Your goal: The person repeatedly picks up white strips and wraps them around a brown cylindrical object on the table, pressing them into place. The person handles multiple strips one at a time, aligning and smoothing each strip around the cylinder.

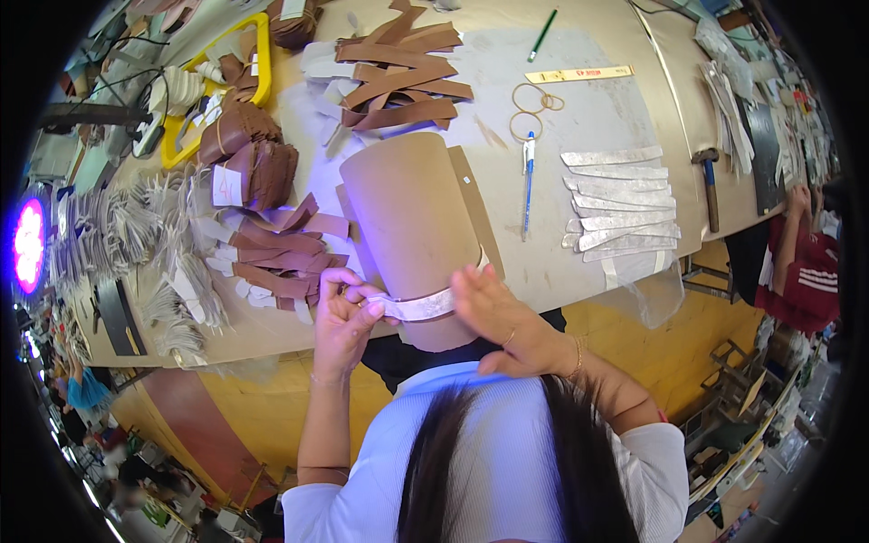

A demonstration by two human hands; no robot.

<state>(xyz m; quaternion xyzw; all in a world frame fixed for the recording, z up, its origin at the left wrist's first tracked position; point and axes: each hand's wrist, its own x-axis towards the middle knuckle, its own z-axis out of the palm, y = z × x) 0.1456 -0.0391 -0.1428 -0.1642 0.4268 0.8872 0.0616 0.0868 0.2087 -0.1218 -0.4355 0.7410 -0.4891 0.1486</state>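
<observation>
A large tan board [412, 213], bent into a curve, stands up from the table's near edge. Across its lower part lies a narrow silver-grey strip [421, 308]. My left hand [344, 312] pinches the left end of that strip between thumb and fingers. My right hand [493, 312] lies flat on the strip's right end and presses it against the board. A row of several more silver-grey strips [620, 204] lies on the table to the right.
Brown leather strips lie in piles at the back [398, 77] and at the left [276, 253]. A blue pen [528, 176], rubber bands [528, 109], a ruler [579, 74], a green pencil [543, 34], a hammer [709, 181] and a yellow tray [217, 86] are on the table [579, 262]. Another person in red [801, 271] sits at right.
</observation>
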